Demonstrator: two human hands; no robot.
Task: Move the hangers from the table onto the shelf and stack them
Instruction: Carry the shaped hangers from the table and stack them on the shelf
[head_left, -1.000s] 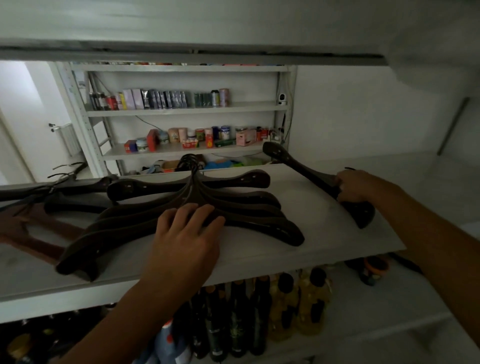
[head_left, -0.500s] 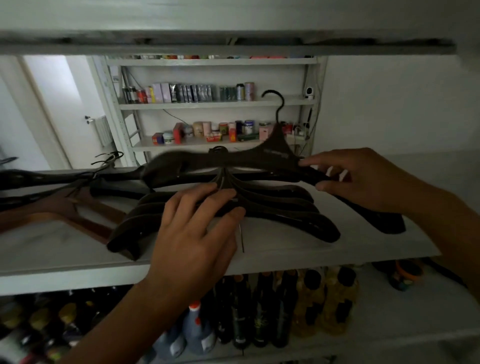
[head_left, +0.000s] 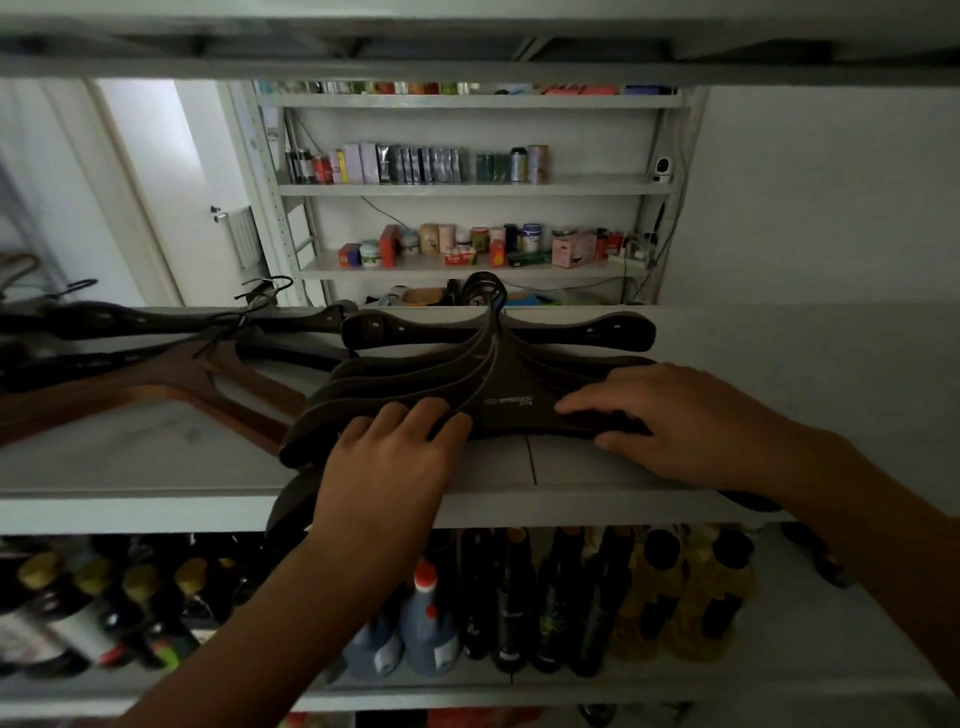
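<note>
Dark brown, the stack of hangers (head_left: 498, 332) lies fanned on the white shelf board (head_left: 156, 462), with its hooks (head_left: 483, 291) bunched together at the board's back edge. The top hanger (head_left: 511, 410) lies flat nearest the front, and both of its ends reach past the front lip, the left one dipping below it.

The left hand (head_left: 389, 467) rests on the hanger's left arm with its fingers straight and close together. The right hand (head_left: 696, 421) lies on the right arm, fingers extended flat across it and the thumb along its near edge.

Bare board stays open to the right of the stack as far as the wall. To the left, a brown wooden hanger (head_left: 171, 384) and loose black hangers (head_left: 156, 322) take up the space, the nearest of them just beside the stack. Bottles (head_left: 519, 597) stand in a row under the board.

Half a second ago the right hand held this top hanger raised above the stack with its hook standing up. It is now down on the pile. The left hand has slid from the middle of the stack towards the left arm.
</note>
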